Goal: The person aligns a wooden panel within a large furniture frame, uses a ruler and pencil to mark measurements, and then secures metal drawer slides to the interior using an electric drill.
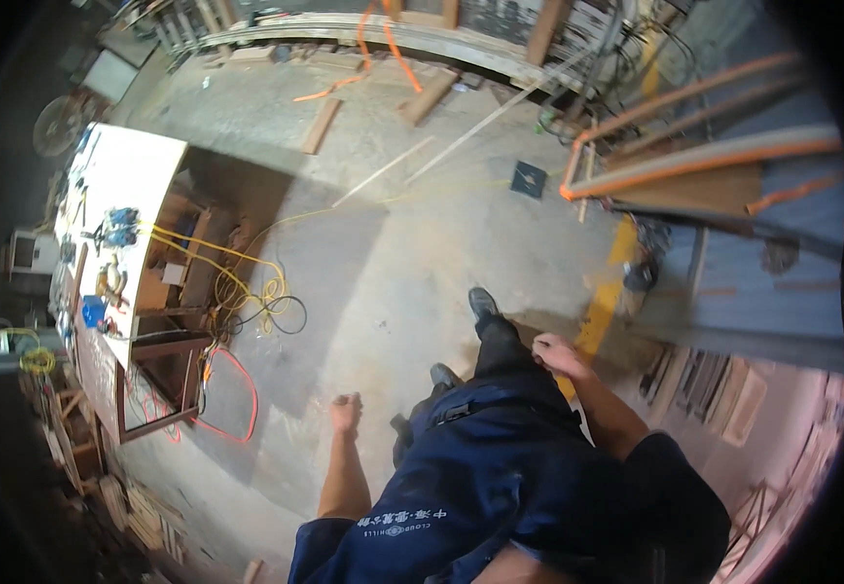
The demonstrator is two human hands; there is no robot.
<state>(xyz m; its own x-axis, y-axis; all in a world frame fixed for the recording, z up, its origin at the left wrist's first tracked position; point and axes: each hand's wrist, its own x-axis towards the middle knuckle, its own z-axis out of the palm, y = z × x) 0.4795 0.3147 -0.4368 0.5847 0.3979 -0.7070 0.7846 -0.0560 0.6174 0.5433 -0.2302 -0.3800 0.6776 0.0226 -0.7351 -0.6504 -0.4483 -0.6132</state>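
Observation:
My left hand (346, 413) hangs at my side over the concrete floor, its fingers curled in, with nothing seen in them. On the other side, my right hand (560, 356) swings forward near my thigh, also loosely closed, and no object shows in it. Neither hand touches anything. Between them are my dark trousers and black shoes (483, 304), one foot ahead of the other. The workbench (154, 165) with a pale top stands to the left, well apart from my left hand. On it lie a blue power tool (121, 226) and a small blue object (94, 311).
Yellow cords (264, 282) and a red hose (250, 394) trail on the floor beside the bench. Loose boards (323, 127) and a dark square plate (529, 180) lie ahead. An orange-edged frame (704, 165) stands at the right, past a yellow floor line (605, 311).

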